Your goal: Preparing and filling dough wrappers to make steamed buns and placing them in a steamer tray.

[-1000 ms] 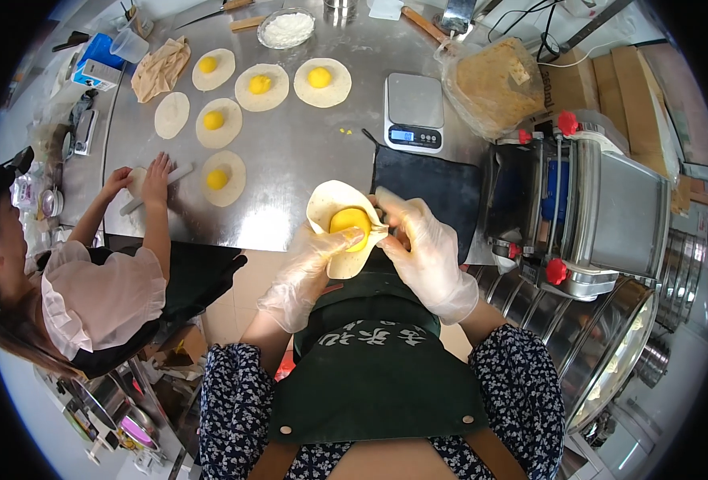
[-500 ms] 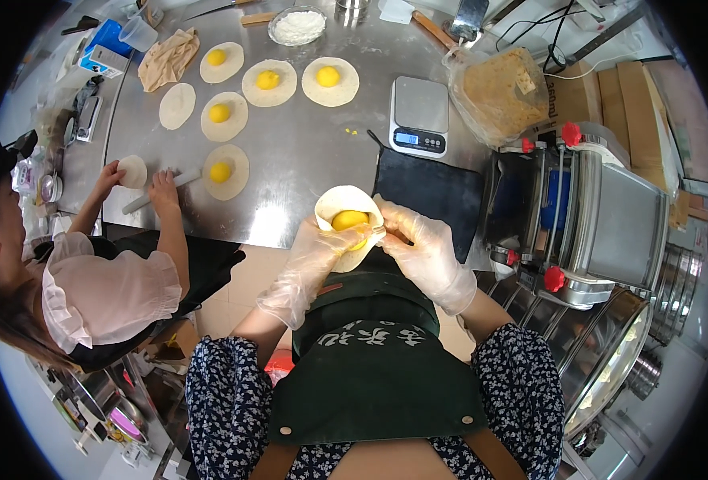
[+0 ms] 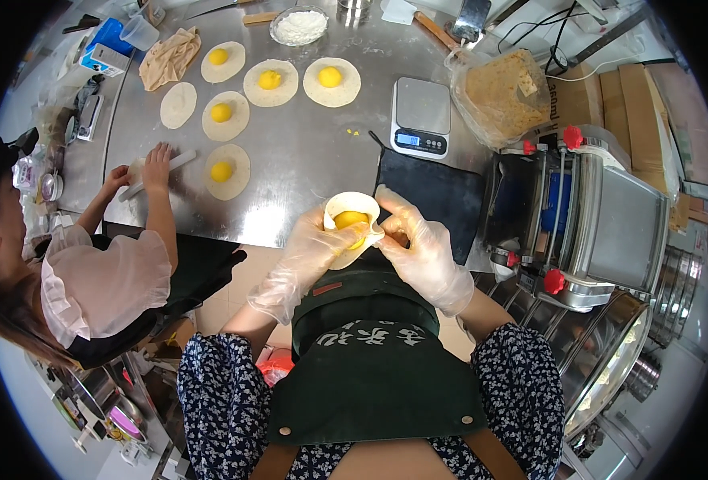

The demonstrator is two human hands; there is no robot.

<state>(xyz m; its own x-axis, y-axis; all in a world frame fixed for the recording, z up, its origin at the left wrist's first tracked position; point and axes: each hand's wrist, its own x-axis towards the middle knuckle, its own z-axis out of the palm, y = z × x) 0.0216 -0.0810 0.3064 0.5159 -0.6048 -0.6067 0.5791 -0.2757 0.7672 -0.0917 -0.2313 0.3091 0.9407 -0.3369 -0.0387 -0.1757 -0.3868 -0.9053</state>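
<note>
Mid-frame, our left hand cups yellow-filled dough; our right hand pinches its edge; overpulling could tear it.

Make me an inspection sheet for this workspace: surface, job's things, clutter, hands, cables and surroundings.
Surface: metal table, small yellow crumbs on it.
Job's things: one dough round held up, curled around yellow filling; on the table, five filled rounds and one bare round nearby.
Clutter: crumpled tan cloth, bowl of flour, kitchen scale, black mat, plastic bag.
Hands: both gloved; left hand cradles the dough, thumb at the filling; right hand pinches its edge.
Cables: black cable and white cable, back right.
Surroundings: co-worker at left, hands near a rolling pin; machine with red knobs at right.
</note>
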